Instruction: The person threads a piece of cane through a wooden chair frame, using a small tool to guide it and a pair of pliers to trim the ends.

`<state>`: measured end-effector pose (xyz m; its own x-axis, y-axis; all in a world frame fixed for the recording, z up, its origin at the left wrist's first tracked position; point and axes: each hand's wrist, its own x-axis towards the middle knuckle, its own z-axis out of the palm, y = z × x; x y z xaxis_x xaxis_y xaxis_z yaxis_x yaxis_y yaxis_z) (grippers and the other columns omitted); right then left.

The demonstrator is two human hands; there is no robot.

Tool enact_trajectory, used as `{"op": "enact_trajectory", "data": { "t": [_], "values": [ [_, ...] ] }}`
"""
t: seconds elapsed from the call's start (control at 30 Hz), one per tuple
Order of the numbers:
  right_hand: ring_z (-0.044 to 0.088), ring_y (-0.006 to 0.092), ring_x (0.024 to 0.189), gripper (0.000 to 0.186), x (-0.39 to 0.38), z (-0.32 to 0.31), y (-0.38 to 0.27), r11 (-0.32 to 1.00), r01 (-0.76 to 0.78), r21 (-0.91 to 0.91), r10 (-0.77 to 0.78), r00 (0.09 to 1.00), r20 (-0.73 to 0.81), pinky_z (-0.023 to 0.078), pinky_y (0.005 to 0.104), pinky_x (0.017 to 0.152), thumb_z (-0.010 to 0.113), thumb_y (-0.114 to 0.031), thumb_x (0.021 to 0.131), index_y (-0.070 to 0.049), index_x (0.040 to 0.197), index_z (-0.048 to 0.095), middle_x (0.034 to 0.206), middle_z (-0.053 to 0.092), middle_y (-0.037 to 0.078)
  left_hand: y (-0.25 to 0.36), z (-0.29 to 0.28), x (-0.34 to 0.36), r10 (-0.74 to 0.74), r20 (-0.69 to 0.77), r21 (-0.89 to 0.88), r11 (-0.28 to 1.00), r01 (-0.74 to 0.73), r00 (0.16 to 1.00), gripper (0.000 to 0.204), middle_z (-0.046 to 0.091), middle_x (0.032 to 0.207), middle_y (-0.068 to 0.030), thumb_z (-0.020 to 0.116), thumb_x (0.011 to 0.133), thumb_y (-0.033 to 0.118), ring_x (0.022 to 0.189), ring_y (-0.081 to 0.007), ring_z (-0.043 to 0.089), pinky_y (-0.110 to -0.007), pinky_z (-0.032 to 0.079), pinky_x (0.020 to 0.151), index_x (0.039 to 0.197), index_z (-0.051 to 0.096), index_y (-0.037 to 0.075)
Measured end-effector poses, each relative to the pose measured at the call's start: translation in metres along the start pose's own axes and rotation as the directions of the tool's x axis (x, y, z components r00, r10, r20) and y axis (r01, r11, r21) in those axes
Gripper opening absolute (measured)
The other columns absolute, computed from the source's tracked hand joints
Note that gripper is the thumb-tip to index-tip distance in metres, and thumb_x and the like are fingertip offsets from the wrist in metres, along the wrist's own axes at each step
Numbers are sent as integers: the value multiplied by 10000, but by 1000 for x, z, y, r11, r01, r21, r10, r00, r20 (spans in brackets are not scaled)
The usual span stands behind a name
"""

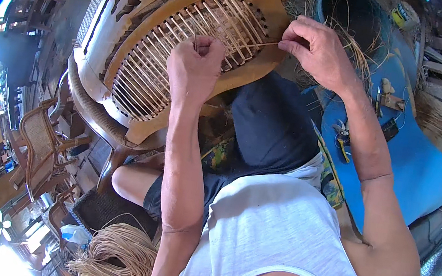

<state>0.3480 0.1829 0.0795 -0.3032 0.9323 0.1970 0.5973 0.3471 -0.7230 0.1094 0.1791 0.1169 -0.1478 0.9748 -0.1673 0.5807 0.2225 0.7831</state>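
Observation:
A carved wooden chair frame (274, 11) leans before me. Its oval opening is crossed by many cane strands (149, 64), strung in one direction between holes along the rim, with a few slanting ones at the right end. My right hand (316, 47) is beside the oval's right end, thumb and forefinger pinched on a cane strand (267, 44) that stretches tight to the opening. My left hand (196, 59) is closed over the middle of the strands. Its fingers are curled, and a thin upright sliver shows at them, too fine to name.
On a blue mat (424, 165) at my right lie pliers (342, 140) and small tools. A dark bucket (349, 15) with loose strands around it stands at the far right. A bundle of cane (122, 250) lies at lower left, near a cane-backed chair (39, 139).

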Motion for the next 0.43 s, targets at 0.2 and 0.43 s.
{"op": "enact_trajectory", "data": {
  "t": [0.2,0.43],
  "values": [
    [625,258,791,174,2,5,-5,990,79,-114,-86,994,-64,495,384,721,715,-158,885,-5,887,633,845,594,98,2,8,1,229,-97,413,895,-170,969,265,683,710,-58,684,852,241,638,-111,614,-269,491,614,872,732,-19],
    [635,245,804,147,0,-2,1,997,54,-52,-54,999,7,498,385,726,700,-132,899,1,911,639,857,599,100,-3,-4,1,4,3,39,999,-4,1000,275,730,763,-92,712,850,235,643,-154,659,-293,524,635,980,743,-5]
  ]
}}
